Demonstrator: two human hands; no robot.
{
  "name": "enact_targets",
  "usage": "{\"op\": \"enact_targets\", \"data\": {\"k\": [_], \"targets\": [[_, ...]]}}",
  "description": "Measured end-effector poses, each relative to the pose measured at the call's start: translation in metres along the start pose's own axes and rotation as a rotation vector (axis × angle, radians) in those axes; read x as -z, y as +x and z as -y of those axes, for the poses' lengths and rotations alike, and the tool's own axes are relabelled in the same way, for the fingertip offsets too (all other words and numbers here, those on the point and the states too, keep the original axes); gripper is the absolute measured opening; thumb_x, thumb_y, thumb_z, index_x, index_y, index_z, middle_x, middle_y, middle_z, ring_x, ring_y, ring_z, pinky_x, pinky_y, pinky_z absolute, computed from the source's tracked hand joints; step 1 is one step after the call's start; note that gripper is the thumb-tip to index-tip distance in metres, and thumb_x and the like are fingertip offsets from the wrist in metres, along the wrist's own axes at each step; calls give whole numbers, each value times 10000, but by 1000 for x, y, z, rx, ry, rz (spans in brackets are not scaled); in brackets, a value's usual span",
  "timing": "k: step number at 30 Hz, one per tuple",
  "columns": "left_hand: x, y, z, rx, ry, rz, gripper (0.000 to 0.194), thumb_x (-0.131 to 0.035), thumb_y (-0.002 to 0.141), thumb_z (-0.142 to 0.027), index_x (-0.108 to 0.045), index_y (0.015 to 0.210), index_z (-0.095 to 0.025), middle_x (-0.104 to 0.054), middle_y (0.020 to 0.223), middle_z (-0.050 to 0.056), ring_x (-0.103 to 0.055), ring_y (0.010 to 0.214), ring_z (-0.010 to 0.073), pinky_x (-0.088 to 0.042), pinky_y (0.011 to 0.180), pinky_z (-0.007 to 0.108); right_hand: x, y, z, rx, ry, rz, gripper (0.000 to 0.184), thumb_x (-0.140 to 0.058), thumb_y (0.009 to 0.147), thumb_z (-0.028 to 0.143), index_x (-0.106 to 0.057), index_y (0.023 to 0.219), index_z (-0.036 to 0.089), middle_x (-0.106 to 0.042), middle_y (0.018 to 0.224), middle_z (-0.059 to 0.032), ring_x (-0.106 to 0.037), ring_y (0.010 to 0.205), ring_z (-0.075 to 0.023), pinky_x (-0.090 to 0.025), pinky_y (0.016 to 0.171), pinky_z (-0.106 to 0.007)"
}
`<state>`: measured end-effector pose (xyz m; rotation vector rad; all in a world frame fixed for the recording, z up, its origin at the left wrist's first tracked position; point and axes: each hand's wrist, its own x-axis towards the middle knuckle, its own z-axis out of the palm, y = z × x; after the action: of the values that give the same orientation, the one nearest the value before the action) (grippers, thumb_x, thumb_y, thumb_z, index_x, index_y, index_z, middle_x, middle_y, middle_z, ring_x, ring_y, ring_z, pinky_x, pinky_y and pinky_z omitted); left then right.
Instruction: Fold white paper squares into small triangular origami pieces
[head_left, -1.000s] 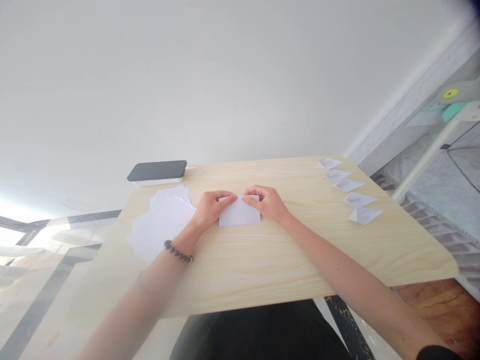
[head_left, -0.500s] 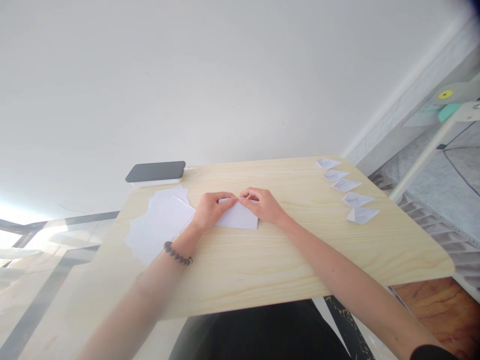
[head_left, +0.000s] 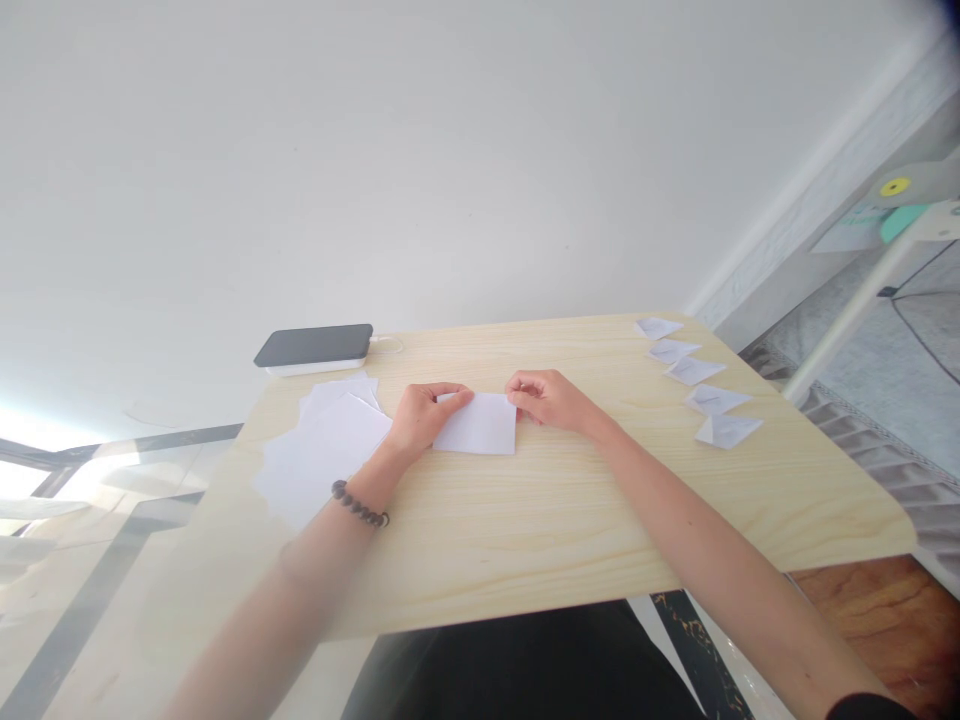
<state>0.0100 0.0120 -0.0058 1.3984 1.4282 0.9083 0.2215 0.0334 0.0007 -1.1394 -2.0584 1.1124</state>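
Observation:
A folded white paper [head_left: 480, 425] lies flat in the middle of the light wooden table [head_left: 525, 520]. My left hand [head_left: 424, 415], with a dark bead bracelet on its wrist, presses the paper's upper left part with curled fingers. My right hand [head_left: 551, 400] pinches the paper's upper right corner, fingers closed on its edge. Both hands rest on the table top.
A loose pile of white sheets [head_left: 319, 445] lies left of my left hand. A dark phone on a white box [head_left: 315, 347] sits at the far left edge. Several small folded paper pieces [head_left: 697, 385] line the right side. A white stand [head_left: 862, 300] rises beyond the table's right edge.
My right hand slid from the middle of the paper's top edge to its right corner. The paper now lies flat and squared. My left hand stayed in place.

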Motion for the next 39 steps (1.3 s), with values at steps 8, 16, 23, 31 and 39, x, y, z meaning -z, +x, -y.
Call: {"op": "enact_targets", "data": {"k": [8,16,23,31,39], "targets": [[4,3,-1,-55,-22,-105,406,-605,630,-497,-685,812,-143,-667,808,51,-565,669,167,-393,545,230,-8,3,4,-75,172,-168,333,-361,820,425,-564,904,175,-615,762,-35,-509,480,-91,-365,408,-206],[-3,-4,-8,-136,78,-19,377,-561,679,-487,-656,817,-150,-659,823,50,-575,722,178,-415,575,236,-37,9,11,143,-58,-281,222,-459,793,330,-621,763,182,-648,782,-6,-570,734,-126,-389,607,-212],[0,-6,-9,-170,67,95,344,-543,705,-456,-641,800,-140,-663,819,54,-584,734,165,-425,602,228,-33,5,12,210,-66,-219,210,-460,795,301,-626,762,176,-648,779,-7,-567,721,-119,-369,575,-198],[5,-4,-6,-191,190,96,321,-506,727,-416,-670,748,-141,-666,751,35,-583,704,164,-426,621,234,-15,0,6,118,-84,-187,239,-482,785,353,-636,737,177,-646,763,-4,-549,679,-113,-341,542,-199],[9,-1,-3,-135,163,121,274,-501,715,-354,-676,754,-147,-676,713,30,-617,682,170,-471,651,256,-2,-2,0,67,-59,-181,260,-500,763,385,-640,722,170,-636,743,-4,-539,653,-112,-344,547,-203]]}}
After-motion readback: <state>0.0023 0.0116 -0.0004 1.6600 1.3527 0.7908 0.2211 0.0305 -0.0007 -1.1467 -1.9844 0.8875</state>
